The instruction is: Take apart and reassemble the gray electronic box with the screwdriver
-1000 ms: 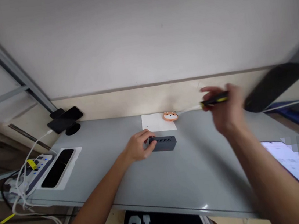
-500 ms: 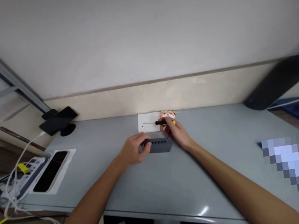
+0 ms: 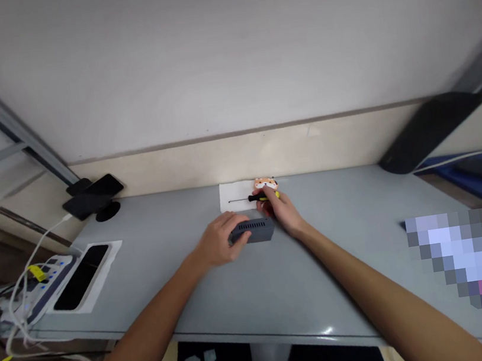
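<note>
A small dark grey box with a row of vent slots [image 3: 254, 230] lies on the grey table [image 3: 282, 282]. My left hand [image 3: 218, 244] grips its left end with curled fingers. My right hand [image 3: 282, 210] sits just behind the box's right end, closed round a screwdriver with a black and yellow handle [image 3: 260, 197]. The thin shaft points left over a white sheet of paper [image 3: 234, 196]. A small orange animal-shaped object [image 3: 265, 183] rests at the paper's right corner, just beyond my fingers.
At the left, a phone on a stand [image 3: 93, 195], a black phone lying on white paper [image 3: 81, 276], and a power strip with white cables [image 3: 40, 280]. A black slanted bar [image 3: 426, 130] sticks in from the right. A blurred-out screen [image 3: 476, 255] lies at the right edge.
My right hand came down from the upper right with the screwdriver and settled behind the grey box. My left hand stayed on the box.
</note>
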A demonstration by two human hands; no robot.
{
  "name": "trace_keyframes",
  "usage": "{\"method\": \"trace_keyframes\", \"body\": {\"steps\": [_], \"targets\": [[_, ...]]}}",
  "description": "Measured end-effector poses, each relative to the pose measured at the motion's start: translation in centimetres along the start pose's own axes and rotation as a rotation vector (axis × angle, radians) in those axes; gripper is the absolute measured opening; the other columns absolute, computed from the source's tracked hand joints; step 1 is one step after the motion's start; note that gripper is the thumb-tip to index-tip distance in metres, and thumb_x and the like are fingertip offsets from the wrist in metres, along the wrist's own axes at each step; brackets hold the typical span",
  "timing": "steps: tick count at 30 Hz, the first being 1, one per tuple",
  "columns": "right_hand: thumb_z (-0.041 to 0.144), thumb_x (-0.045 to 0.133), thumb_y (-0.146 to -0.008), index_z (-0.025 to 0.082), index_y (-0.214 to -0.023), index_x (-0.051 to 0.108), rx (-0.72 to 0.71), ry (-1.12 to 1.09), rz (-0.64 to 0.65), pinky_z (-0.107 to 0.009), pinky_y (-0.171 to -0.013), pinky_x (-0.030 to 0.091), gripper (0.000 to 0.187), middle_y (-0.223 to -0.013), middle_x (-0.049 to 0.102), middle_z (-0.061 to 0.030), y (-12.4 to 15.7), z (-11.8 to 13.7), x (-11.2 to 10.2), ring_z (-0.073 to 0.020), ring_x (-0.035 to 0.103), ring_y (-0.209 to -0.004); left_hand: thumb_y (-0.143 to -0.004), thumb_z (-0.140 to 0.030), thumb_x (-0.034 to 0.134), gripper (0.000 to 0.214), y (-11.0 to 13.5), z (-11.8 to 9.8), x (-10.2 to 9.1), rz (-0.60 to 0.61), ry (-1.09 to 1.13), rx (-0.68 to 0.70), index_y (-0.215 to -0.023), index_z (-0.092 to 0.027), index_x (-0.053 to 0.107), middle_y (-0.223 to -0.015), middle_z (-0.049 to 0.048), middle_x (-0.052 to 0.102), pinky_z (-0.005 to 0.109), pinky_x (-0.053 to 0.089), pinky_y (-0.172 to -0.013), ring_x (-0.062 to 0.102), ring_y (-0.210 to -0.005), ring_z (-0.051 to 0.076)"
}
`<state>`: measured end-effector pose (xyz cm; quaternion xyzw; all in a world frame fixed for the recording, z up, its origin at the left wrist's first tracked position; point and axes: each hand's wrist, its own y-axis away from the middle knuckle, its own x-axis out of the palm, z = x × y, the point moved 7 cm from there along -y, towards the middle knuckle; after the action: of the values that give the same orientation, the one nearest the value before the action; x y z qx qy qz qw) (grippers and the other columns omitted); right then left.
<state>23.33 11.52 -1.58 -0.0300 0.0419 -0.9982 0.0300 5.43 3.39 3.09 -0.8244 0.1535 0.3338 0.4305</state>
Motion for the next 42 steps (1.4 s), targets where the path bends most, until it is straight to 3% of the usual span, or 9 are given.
{"method": "trace_keyframes", "body": {"steps": [6,14,26,31,37,42], "targets": [[0.062,0.063,-0.087,0.02,-0.086,0.069,0.083,-0.354,-0.117,-0.022,-0.041,0.031,0.042,-0.054,0.054,0.0017,-0.8,-0.9,-2.1,-0.009,0.039,-0.044,-0.094,-0.024,0.057,0.019,-0.2,0.2,-0.9,0.022,-0.039,0.032,-0.113,-0.02,0.059,-0.099,0.0086,0.068,0.04,0.054,-0.084,0.064,-0.09,0.023],[0.043,0.068,-0.086,0.019,-0.072,0.062,0.146,-0.608,-0.039,-0.023,-0.042,0.032,0.028,-0.051,0.044,0.0042,-0.6,0.0,-2.9,-0.0069,0.033,-0.043,-0.09,-0.022,0.057,0.02,-0.3,1.2,-2.3,0.002,-0.147,0.004,-0.11,-0.021,0.059,-0.096,0.0076,0.07,0.04,0.05,-0.083,0.064,-0.087,0.023],[0.03,0.064,-0.08,0.019,-0.066,0.055,0.166,-0.636,-0.034,-0.023,-0.039,0.03,0.021,-0.053,0.044,0.0059,-1.3,-0.6,-3.4,-0.0037,0.021,-0.038,-0.092,-0.02,0.057,0.029,-0.5,-1.1,-1.2,-0.091,-0.288,0.021,-0.121,-0.022,0.061,-0.116,0.0087,0.071,0.044,0.042,-0.099,0.065,-0.105,0.024],[0.029,0.066,-0.077,0.019,-0.066,0.054,0.176,-0.626,-0.046,-0.023,-0.037,0.028,0.019,-0.055,0.047,0.005,-1.2,-0.6,-3.4,-0.0036,0.022,-0.038,-0.097,-0.023,0.055,0.026,-0.5,-0.8,-0.8,-0.093,-0.323,-0.01,-0.123,-0.022,0.061,-0.12,0.0081,0.073,0.044,0.038,-0.104,0.068,-0.108,0.023],[0.029,0.066,-0.078,0.02,-0.066,0.054,0.171,-0.624,-0.036,-0.023,-0.039,0.031,0.019,-0.048,0.033,0.0072,-1.1,-0.6,-3.2,-0.0053,0.021,-0.038,-0.098,-0.021,0.055,0.026,-0.4,-0.7,-0.7,-0.094,-0.337,-0.01,-0.123,-0.023,0.063,-0.119,0.0075,0.075,0.044,0.037,-0.104,0.071,-0.106,0.022],[0.027,0.065,-0.077,0.02,-0.065,0.054,0.168,-0.634,-0.041,-0.023,-0.037,0.028,0.018,-0.049,0.036,0.0062,-1.3,-0.7,-3.3,-0.0052,0.019,-0.039,-0.099,-0.019,0.053,0.03,-0.5,-1.0,-0.8,-0.08,-0.343,0.034,-0.128,-0.023,0.062,-0.123,0.0073,0.075,0.044,0.036,-0.104,0.071,-0.107,0.021]]}}
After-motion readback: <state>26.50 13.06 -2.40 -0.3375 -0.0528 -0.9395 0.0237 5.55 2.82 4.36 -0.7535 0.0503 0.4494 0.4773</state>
